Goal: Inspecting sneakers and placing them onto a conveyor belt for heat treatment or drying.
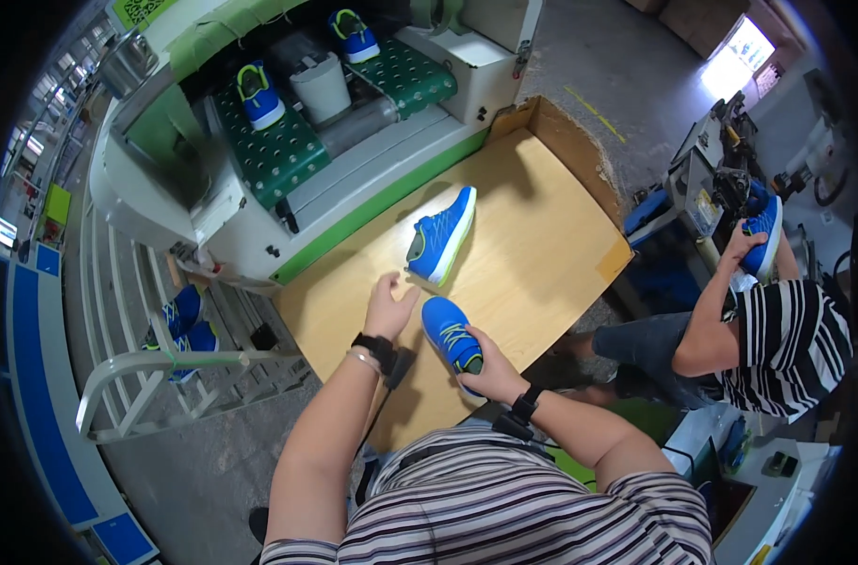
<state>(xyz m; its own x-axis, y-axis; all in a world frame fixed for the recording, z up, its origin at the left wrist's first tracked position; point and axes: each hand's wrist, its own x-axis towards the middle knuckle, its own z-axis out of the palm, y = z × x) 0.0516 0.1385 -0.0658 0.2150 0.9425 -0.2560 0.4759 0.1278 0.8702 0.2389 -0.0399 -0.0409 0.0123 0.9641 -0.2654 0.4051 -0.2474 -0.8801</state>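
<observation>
At the left, a pale metal rack (165, 363) holds blue shoes (182, 311), and right of it, at the far side, a white and green machine (382, 169) carries two upright blue shoes, the left one (262, 105) and the right one (358, 45) on separate green perforated belts. Over the left part of the wooden table (551, 226) is the left hand (389, 309), its grip partly open, thumb and fingers parted; the fingertips are just beside the heel of a lying shoe (438, 235), though I cannot tell whether they touch it. That blue shoe rests on its side, toe to the far side, pale sole facing right. Nearer, a second blue shoe (445, 327) points its toe far and slightly left, and the right hand (495, 370) has its grip closed round the heel and collar. Farther right, a co-worker in a striped shirt (792, 344) holds another blue shoe (757, 256)
</observation>
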